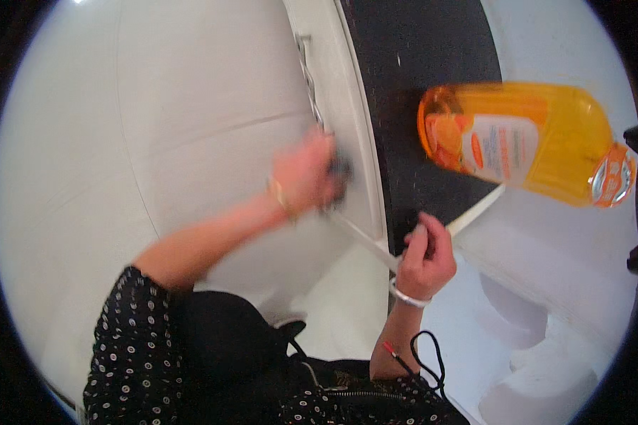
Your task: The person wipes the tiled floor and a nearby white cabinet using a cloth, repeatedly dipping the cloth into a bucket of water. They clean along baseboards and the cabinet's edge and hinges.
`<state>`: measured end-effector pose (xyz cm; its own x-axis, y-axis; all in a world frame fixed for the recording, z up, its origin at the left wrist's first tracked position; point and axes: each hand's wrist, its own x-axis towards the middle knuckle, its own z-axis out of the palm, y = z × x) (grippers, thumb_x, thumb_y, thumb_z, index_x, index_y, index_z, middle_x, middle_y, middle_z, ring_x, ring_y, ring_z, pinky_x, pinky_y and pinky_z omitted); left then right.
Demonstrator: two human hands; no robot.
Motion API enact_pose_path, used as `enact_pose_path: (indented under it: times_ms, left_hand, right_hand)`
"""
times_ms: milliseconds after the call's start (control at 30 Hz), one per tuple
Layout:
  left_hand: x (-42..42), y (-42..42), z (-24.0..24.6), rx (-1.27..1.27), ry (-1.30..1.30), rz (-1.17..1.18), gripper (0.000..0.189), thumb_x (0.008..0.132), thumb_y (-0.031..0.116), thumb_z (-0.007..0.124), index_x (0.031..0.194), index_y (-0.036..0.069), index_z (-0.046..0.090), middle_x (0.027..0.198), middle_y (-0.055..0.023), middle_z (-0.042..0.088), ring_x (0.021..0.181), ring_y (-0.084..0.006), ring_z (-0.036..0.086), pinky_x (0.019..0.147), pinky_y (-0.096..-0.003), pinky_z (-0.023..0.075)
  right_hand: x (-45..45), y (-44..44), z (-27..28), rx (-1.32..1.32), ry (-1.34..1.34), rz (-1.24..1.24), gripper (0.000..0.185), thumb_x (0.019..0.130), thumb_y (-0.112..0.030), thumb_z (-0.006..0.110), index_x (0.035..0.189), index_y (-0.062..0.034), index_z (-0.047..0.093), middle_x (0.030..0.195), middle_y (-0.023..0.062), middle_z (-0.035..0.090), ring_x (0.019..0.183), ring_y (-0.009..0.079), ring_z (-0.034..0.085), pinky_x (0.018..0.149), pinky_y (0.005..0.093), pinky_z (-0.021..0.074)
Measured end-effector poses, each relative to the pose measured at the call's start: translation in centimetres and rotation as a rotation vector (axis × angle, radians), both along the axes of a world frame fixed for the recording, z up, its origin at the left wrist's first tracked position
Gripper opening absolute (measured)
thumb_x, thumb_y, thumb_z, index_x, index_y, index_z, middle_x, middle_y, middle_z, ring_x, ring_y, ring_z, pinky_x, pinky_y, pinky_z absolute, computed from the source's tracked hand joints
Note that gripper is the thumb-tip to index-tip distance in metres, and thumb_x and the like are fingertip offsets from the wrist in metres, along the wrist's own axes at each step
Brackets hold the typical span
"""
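Observation:
My left hand [303,170], blurred by motion, reaches across the front of a white cabinet. Its fingers are around a dark object [341,172], too smeared to identify, just below the twisted metal handle [307,79]. Beside the dark countertop [420,48], my right hand [428,260] is raised with its fingers curled and a white bracelet on the wrist. Whether the right fingers pinch something small cannot be made out. A clear bottle of orange liquid [563,133], with a printed label and an orange-silver cap, lies sideways in the picture above and right of that hand.
A pale cabinet rim [359,133] runs along the counter's edge. The light floor tiles [74,186] spread out on the left. A cream strip [476,212] slants from the counter towards the right, near a white curved surface [473,329]. A looped black cord [430,340] hangs from my clothing.

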<state>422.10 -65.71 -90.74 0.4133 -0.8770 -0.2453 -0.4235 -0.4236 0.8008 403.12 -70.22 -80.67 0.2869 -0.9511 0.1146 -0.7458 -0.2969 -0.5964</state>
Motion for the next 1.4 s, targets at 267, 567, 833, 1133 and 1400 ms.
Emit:
enact_pose_path:
  times_ms: [267, 567, 833, 1133, 1400]
  left_hand:
    - [2.3, 4.6, -2.0, -0.625, 0.188, 0.511, 0.031, 0.074, 0.010, 0.065, 0.101, 0.002, 0.053, 0.095, -0.0164, 0.052, 0.089, -0.0323, 0.053, 0.081, -0.0376, 0.0439]
    - [1.4, -0.4, -1.5, -0.805, -0.135, 0.416, 0.041, 0.069, 0.002, 0.065, 0.108, 0.004, 0.053, 0.109, -0.0174, 0.052, 0.105, -0.0335, 0.049, 0.092, -0.0400, 0.0400]
    - [15.0, -5.5, -4.9, -0.980, 0.330, 0.607, 0.034, 0.071, 0.010, 0.070, 0.101, 0.003, 0.056, 0.090, -0.0071, 0.061, 0.079, -0.0154, 0.061, 0.072, -0.0288, 0.0512]
    - [4.1, -3.4, -11.7, -0.387, 0.363, 0.313, 0.032, 0.071, 0.012, 0.066, 0.101, 0.004, 0.059, 0.092, -0.0092, 0.062, 0.083, -0.0185, 0.058, 0.076, -0.0310, 0.0471]
    - [0.3, -2.5, -17.0, -0.348, 1.049, 0.845, 0.022, 0.079, 0.005, 0.064, 0.100, 0.005, 0.057, 0.086, -0.0048, 0.061, 0.072, -0.0127, 0.057, 0.063, -0.0261, 0.0491]
  right_hand:
    - [-1.3, 3.7, -0.9, -0.215, -0.046, 0.106, 0.016, 0.083, -0.001, 0.053, 0.095, 0.0030, 0.063, 0.068, 0.0070, 0.059, 0.054, 0.0098, 0.050, 0.051, 0.0222, 0.0425]
    - [-4.7, 2.5, -1.6, -0.291, -0.055, -0.017, 0.015, 0.080, 0.002, 0.051, 0.092, 0.0049, 0.061, 0.070, 0.0105, 0.058, 0.053, 0.0130, 0.049, 0.050, 0.0239, 0.0419]
    - [-4.9, 2.1, -0.8, -0.327, 0.029, -0.022, 0.015, 0.082, 0.001, 0.051, 0.093, 0.0048, 0.061, 0.077, 0.0107, 0.059, 0.056, 0.0129, 0.050, 0.051, 0.0237, 0.0424]
    - [-4.2, 2.2, -0.2, -0.298, -0.066, 0.042, 0.016, 0.080, 0.002, 0.051, 0.092, 0.0044, 0.060, 0.073, 0.0082, 0.056, 0.055, 0.0116, 0.047, 0.051, 0.0230, 0.0410]
    - [-3.6, 1.5, -1.9, -0.307, -0.050, 0.076, 0.017, 0.080, 0.004, 0.048, 0.092, 0.0058, 0.060, 0.065, 0.0083, 0.053, 0.054, 0.0132, 0.048, 0.050, 0.0240, 0.0396]
